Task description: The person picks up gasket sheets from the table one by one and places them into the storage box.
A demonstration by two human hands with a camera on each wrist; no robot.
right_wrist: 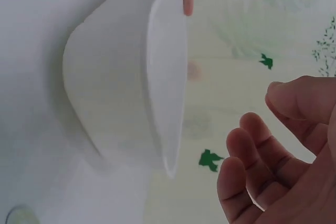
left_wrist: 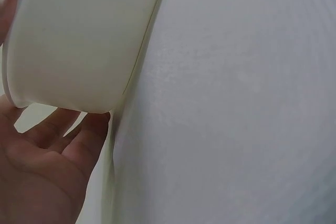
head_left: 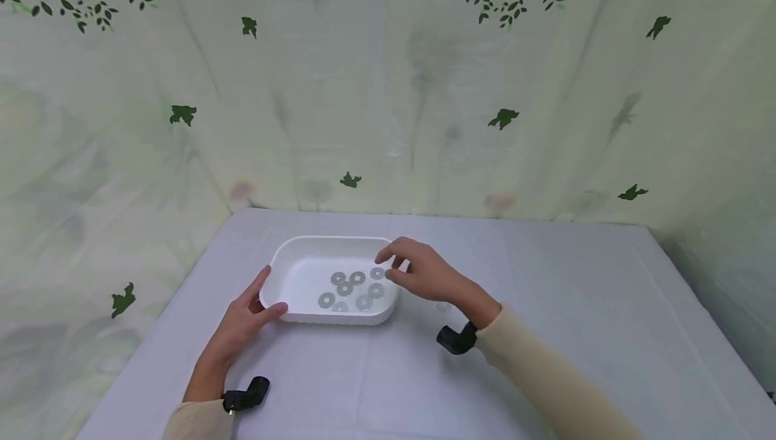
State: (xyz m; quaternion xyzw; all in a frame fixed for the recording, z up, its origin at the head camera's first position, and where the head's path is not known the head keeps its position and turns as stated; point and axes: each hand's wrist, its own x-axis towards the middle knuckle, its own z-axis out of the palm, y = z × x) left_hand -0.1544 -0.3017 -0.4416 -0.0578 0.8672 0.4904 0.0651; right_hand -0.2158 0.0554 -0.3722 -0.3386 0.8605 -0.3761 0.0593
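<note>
A white plastic tray [head_left: 303, 295] with rounded corners sits on the table. Several flat grey washers [head_left: 338, 278] lie scattered over the middle and right of its floor. My left hand [head_left: 245, 319] grips the tray's left end, thumb over the near rim and fingers along the outer wall; the left wrist view shows the fingertips against that wall [left_wrist: 79, 40]. Above the tray's right end hovers my right hand [head_left: 424, 270], fingers loosely bent, thumb apart from them. In the right wrist view nothing shows between these fingers [right_wrist: 247, 150].
A round clear piece [head_left: 444, 306] lies on the white tablecloth [head_left: 582, 332], partly behind the right wrist; the right wrist view catches its edge [right_wrist: 22, 216]. Each wrist carries a black camera mount [head_left: 457, 339]. Behind the table hangs a leaf-printed curtain [head_left: 376, 103].
</note>
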